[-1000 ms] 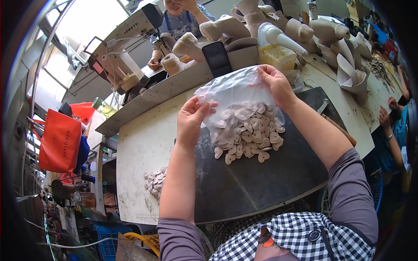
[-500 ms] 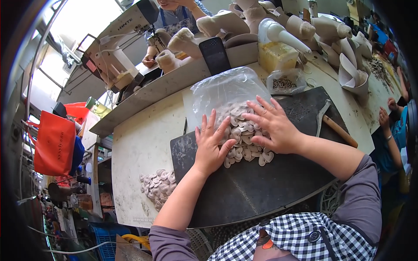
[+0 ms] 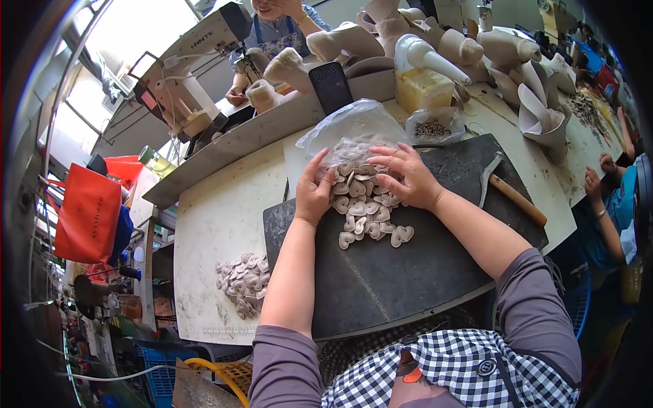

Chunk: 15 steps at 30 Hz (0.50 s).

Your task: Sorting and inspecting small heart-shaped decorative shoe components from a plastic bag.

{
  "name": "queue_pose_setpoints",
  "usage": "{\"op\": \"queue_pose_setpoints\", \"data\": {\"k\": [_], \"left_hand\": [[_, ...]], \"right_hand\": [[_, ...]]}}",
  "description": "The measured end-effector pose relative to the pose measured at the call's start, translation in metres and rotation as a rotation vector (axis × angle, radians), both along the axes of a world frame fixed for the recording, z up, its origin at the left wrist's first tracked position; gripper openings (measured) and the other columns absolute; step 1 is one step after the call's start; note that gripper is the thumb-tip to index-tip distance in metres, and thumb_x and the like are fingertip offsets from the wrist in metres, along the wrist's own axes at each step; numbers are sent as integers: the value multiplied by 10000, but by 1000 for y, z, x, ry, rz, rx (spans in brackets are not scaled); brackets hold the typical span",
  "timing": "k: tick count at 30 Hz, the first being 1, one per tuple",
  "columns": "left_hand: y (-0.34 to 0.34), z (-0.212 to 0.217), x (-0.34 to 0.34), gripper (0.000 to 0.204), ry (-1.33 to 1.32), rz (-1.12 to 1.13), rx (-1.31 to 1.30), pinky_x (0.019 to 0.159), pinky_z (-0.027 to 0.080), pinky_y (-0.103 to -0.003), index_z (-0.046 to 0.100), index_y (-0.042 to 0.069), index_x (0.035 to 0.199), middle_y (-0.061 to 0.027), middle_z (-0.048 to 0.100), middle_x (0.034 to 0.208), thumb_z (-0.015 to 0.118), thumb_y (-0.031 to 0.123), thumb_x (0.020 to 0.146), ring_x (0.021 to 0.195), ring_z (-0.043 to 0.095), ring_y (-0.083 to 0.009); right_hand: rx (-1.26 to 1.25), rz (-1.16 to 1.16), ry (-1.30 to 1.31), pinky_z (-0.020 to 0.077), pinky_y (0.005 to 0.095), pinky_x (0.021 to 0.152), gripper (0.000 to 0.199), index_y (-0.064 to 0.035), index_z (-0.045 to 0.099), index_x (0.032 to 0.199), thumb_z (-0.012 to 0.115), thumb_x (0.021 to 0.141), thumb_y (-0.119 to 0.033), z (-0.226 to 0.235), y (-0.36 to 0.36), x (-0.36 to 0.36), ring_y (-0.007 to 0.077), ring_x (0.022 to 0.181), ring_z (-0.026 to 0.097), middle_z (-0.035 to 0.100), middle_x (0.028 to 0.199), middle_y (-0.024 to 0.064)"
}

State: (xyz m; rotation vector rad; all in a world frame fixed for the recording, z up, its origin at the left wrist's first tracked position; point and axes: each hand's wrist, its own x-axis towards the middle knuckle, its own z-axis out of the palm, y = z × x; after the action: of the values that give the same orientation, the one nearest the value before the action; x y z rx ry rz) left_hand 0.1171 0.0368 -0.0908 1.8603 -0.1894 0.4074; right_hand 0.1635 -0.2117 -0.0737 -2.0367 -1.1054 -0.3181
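Note:
Several beige, heart-shaped padded pieces point(image 3: 358, 206) lie heaped on a black mat point(image 3: 381, 292). Their pile runs up into the mouth of a clear plastic bag point(image 3: 354, 122), where more show dimly through the film. On the pile's left flank my left hand point(image 3: 315, 190) is cupped, its thumb and fingers apart. My right hand point(image 3: 410, 175) curves over the right side by the bag's mouth, fingers bent and spread. Neither hand is closed around a piece, though some fingertips are hidden by the pile and bag.
A second heap of heart pieces point(image 3: 243, 284) lies left on the pale table. Right of the pile is a hammer point(image 3: 517, 199). Behind stand a bag of small studs point(image 3: 434, 128), a phone point(image 3: 330, 88) and a yellowish glue container point(image 3: 423, 90). A person sits opposite by a sewing machine.
Both hands have drawn in toward the bag's mouth, their fingers going from flat and spread to curved. The bag's film has bunched up, and more of the near heart pieces are uncovered.

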Motion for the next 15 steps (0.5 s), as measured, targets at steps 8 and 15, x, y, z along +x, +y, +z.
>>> {"op": "queue_pose_setpoints", "data": {"k": [8,15], "left_hand": [[20,-15,14,564,-290,511,223,990,385,-385,510,66,1303,-160,514,1216,522,492,934,1153,484,-308],[3,1,-14,380,-385,648,228,880,435,-364,568,55,1182,-127,551,1133,557,352,945,1064,508,-267]], "right_hand": [[243,-159,-122,455,359,883,195,-82,649,1014,658,831,-148,6,-28,-53,269,997,569,633,1029,85],[-194,-93,12,457,369,838,334,-61,613,995,735,775,-280,5,-36,-114,283,935,538,568,974,100]]}}
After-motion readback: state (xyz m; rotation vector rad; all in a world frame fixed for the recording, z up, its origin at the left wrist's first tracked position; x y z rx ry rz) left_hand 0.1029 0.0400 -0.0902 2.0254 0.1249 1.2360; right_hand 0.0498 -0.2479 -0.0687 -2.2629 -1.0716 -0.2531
